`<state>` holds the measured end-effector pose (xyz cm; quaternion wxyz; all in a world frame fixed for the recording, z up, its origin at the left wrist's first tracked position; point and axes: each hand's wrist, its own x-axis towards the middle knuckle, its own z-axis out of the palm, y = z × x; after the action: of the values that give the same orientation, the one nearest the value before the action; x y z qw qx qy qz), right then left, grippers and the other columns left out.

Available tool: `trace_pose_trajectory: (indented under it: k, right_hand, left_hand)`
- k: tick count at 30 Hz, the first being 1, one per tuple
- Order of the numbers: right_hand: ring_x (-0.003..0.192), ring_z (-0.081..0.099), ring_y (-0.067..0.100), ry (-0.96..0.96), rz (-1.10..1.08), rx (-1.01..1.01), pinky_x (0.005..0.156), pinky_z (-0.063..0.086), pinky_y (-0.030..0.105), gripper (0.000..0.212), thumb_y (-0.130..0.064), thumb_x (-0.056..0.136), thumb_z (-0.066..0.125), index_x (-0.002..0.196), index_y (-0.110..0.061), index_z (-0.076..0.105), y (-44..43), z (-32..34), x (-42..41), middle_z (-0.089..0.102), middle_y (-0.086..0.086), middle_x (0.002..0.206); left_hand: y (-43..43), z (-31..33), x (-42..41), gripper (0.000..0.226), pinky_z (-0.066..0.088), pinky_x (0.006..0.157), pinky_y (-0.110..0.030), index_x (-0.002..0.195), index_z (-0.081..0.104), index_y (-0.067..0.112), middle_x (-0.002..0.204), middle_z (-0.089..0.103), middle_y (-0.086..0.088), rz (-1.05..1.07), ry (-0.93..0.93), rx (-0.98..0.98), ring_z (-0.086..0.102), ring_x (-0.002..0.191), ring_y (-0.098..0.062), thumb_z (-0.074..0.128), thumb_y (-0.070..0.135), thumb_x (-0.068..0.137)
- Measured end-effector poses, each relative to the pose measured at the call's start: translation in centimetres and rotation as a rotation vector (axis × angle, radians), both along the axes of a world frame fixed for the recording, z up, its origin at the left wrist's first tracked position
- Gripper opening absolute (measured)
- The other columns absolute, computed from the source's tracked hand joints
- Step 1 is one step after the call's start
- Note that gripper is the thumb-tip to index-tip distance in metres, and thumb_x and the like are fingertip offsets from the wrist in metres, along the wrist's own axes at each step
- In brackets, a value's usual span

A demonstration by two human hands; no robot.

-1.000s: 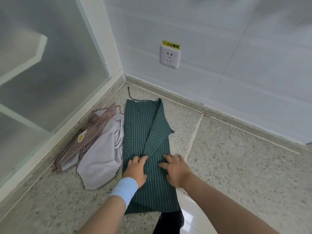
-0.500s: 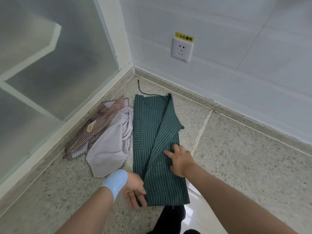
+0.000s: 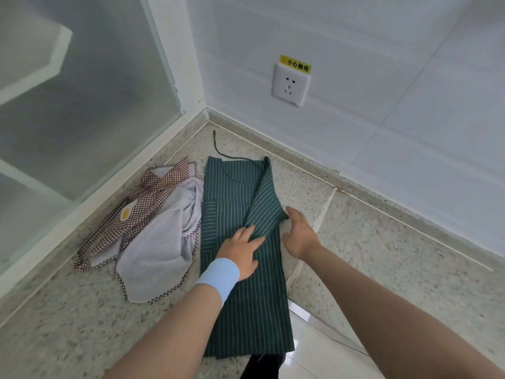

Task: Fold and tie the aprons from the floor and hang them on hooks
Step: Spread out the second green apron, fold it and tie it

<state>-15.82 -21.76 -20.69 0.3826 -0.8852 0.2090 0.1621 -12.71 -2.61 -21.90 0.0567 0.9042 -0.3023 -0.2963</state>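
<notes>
Lying flat on the speckled stone floor (image 3: 382, 255), the green apron (image 3: 254, 310) is a long narrow strip of thin woven cloth with fine white stripes. Its right side is folded over toward the middle, so the stripes of this flap run slanted across the straight ones under it. A thin dark strap (image 3: 218, 149) curls from the top edge of the apron toward the corner of the room.

The left hand (image 3: 241, 251), with a pale blue wristband (image 3: 218, 277), lies palm down on the middle of the green apron. Its fingers (image 3: 250, 232) are straight and released, and they press the lower end of the folded flap. The right hand (image 3: 299, 236) is just beside the right edge of the apron. Its fingers (image 3: 293, 213) reach the pointed outer corner of the flap; they seem relaxed and only touching the cloth, but this small part is not sharp.

Just left of the green apron, touching its edge, is a crumpled checked apron (image 3: 161, 242), brown and white with a smooth pale inner side and a small yellow badge (image 3: 125, 213). Behind is a wall of glossy white tiles (image 3: 382, 77) with a square white socket (image 3: 291, 84) and a yellow label (image 3: 296, 65) over it. At the left stands a frosted glass panel (image 3: 82, 105) in a white frame.
</notes>
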Motion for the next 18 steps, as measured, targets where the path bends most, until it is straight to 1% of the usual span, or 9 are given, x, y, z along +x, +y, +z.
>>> trace_pose_trajectory:
  k: [2,3,5,7,9,11,12,15,18]
  right_hand:
    - [0.15,0.02,0.025,0.019,0.049,0.011,0.122,0.02,0.036,0.077,-0.005,0.096,0.046,0.159,-0.025,0.007,-0.5,-0.6,0.8,0.01,-0.001,0.166]
    - [0.149,0.021,0.028,0.016,0.066,0.011,0.122,0.023,0.041,0.078,-0.008,0.096,0.045,0.159,-0.029,0.005,-0.7,-1.0,1.3,0.016,0.002,0.165]
    - [0.138,0.04,0.032,0.06,0.051,0.065,0.111,0.041,0.048,0.086,-0.009,0.091,0.047,0.155,-0.043,0.0,-0.8,-1.7,2.3,0.042,0.008,0.151]
    - [0.115,0.059,0.028,0.121,0.054,0.082,0.096,0.053,0.044,0.092,-0.011,0.086,0.053,0.154,-0.044,0.001,-0.8,-2.4,2.9,0.062,0.006,0.127]
    - [0.094,0.066,0.021,0.154,0.08,0.02,0.086,0.055,0.035,0.079,-0.015,0.087,0.059,0.155,-0.028,0.022,-1.0,-2.7,3.1,0.07,0.001,0.104]
    - [0.088,0.067,0.018,0.167,0.091,-0.029,0.083,0.055,0.031,0.045,-0.021,0.087,0.063,0.133,-0.022,0.059,-1.2,-2.8,3.1,0.071,-0.003,0.094]
    - [0.088,0.067,0.019,0.176,0.082,-0.047,0.083,0.055,0.031,0.031,-0.025,0.088,0.064,0.118,-0.022,0.068,-1.4,-2.7,3.0,0.071,-0.002,0.094]
    - [0.079,0.065,0.018,0.151,0.052,-0.064,0.072,0.052,0.029,0.02,-0.034,0.09,0.064,0.092,-0.017,0.074,-2.0,-1.3,2.3,0.071,-0.002,0.084]
    - [0.073,0.062,0.018,0.122,-0.065,0.084,0.063,0.047,0.028,0.023,-0.033,0.088,0.062,0.086,-0.011,0.071,-2.7,0.6,1.3,0.07,0.003,0.081]
  left_hand:
    - [0.0,-0.7,0.5,0.076,0.022,0.12,-0.045,0.157,0.009,0.026,0.165,-0.006,0.002,0.007,0.074,0.053,0.0,0.151,-0.022,0.054,0.033,0.097]
    - [0.1,-1.0,0.7,0.078,0.022,0.12,-0.044,0.157,0.008,0.025,0.165,-0.006,0.003,0.036,0.09,0.044,-0.001,0.151,-0.022,0.055,0.034,0.096]
    - [0.5,-1.5,0.7,0.079,0.024,0.12,-0.043,0.157,0.01,0.029,0.164,-0.006,0.007,0.138,0.109,-0.006,0.0,0.151,-0.021,0.058,0.035,0.094]
    - [1.0,-1.8,0.8,0.081,0.027,0.119,-0.041,0.157,0.011,0.031,0.164,-0.002,0.008,0.171,0.101,-0.013,0.003,0.15,-0.02,0.059,0.038,0.092]
    - [1.3,-1.8,0.7,0.081,0.032,0.116,-0.04,0.156,0.012,0.03,0.162,0.008,0.005,0.147,0.061,0.0,0.012,0.147,-0.021,0.06,0.039,0.091]
    - [1.2,-1.5,0.5,0.082,0.04,0.108,-0.039,0.155,0.013,0.03,0.157,0.02,0.003,0.15,0.032,0.014,0.024,0.14,-0.021,0.061,0.039,0.089]
    - [1.1,-1.3,0.4,0.083,0.042,0.105,-0.039,0.155,0.013,0.029,0.155,0.023,0.002,0.152,0.022,0.029,0.027,0.138,-0.021,0.061,0.039,0.089]
    - [0.9,-0.8,-0.2,0.083,0.042,0.105,-0.039,0.155,0.014,0.026,0.154,0.024,0.0,0.159,0.026,0.063,0.029,0.138,-0.021,0.062,0.039,0.088]
    - [1.2,-0.7,-1.1,0.087,0.038,0.111,-0.04,0.155,0.01,0.024,0.159,0.019,0.0,0.185,0.075,0.059,0.026,0.142,-0.021,0.064,0.036,0.088]
